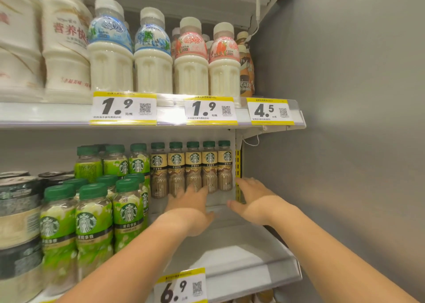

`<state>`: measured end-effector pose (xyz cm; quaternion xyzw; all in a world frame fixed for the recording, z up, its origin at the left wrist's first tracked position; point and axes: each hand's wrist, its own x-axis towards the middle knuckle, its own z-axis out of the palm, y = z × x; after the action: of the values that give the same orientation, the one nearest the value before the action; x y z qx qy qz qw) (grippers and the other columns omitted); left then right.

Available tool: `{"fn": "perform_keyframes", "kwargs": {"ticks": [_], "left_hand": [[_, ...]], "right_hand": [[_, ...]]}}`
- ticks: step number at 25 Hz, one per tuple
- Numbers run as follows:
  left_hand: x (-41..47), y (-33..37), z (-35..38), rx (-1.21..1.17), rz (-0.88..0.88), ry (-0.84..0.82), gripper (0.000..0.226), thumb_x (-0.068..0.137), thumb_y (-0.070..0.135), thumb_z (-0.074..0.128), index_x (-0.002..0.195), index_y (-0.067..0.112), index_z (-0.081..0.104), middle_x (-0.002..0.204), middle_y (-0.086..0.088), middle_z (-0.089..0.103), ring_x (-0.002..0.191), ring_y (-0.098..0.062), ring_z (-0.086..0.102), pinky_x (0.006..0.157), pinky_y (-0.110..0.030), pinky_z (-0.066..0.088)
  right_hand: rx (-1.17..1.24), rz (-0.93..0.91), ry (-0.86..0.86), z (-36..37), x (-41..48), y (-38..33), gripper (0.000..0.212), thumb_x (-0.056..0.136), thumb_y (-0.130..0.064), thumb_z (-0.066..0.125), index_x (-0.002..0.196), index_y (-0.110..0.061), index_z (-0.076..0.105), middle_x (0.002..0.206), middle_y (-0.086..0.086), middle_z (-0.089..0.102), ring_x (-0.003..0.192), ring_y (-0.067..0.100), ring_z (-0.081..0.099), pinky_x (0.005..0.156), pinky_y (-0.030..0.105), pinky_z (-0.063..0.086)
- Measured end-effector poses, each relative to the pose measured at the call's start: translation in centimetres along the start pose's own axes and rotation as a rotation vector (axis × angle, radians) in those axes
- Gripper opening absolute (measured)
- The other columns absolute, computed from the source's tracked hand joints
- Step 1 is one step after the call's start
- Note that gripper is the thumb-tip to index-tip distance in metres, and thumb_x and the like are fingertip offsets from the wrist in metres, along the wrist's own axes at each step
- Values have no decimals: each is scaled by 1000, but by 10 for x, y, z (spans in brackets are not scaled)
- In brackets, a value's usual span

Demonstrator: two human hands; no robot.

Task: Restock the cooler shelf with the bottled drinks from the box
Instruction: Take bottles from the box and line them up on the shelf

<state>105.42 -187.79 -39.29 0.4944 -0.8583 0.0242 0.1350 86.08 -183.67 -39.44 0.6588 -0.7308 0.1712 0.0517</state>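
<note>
- Cooler shelf [241, 252] is the big thing here: white, bare across its whole right half from about 5 o'clock up to the middle, with a 6.9 price tag [181, 286] clipped on the front lip at 6 o'clock.
- Green-label bottles [92, 217] fill the left side at 8 o'clock, packed right up to the front edge. Looks done over there.
- Brown latte bottles [193, 167], the bottled drinks in question, stand as a single row of five at the very back, dead centre, caps level and labels facing out. No box in view, so can't say what's left in it.
- Left hand [190, 208] reaches deep, fingers spread and touching the base of the second and third latte bottles; the grip is open, not wrapped around anything.
- Right hand [255, 201] sits at about 3 o'clock of the row, by the yellow slotted strip [238, 176] on the wall, grip also open and empty, palm near the shelf floor.
- My guess at the step: squaring up the back row. To do it well, push low on the bottles so they don't tip, keep them tight together against the back, and leave straight lanes in front for the next ones.
</note>
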Motion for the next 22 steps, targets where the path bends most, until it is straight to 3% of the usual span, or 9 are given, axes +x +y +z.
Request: {"fn": "perform_keyframes", "kwargs": {"ticks": [5,12,22], "left_hand": [[-56,-5,-4,50,38,-17,88,89,65,46,157,28,3,166,-10,4,151,-36,0,120,-58,7],[-135,-27,-6,164,231,70,89,89,71,37,156,21,7,163,-12,15,150,-35,10,118,-56,18],[-258,-87,68,237,438,158,86,89,67,37,155,15,19,160,-16,25,147,-36,22,117,-54,21]], "right_hand": [[-181,-63,34,-8,-55,-19,83,91,-68,31,157,-26,5,166,2,5,152,25,0,121,45,10],[-210,-85,96,-6,-142,-46,78,94,-66,30,157,-27,7,166,1,7,152,24,0,121,41,8],[-214,-26,72,63,-266,-95,76,95,-60,38,156,-21,16,165,6,14,152,26,6,120,39,9]]}}
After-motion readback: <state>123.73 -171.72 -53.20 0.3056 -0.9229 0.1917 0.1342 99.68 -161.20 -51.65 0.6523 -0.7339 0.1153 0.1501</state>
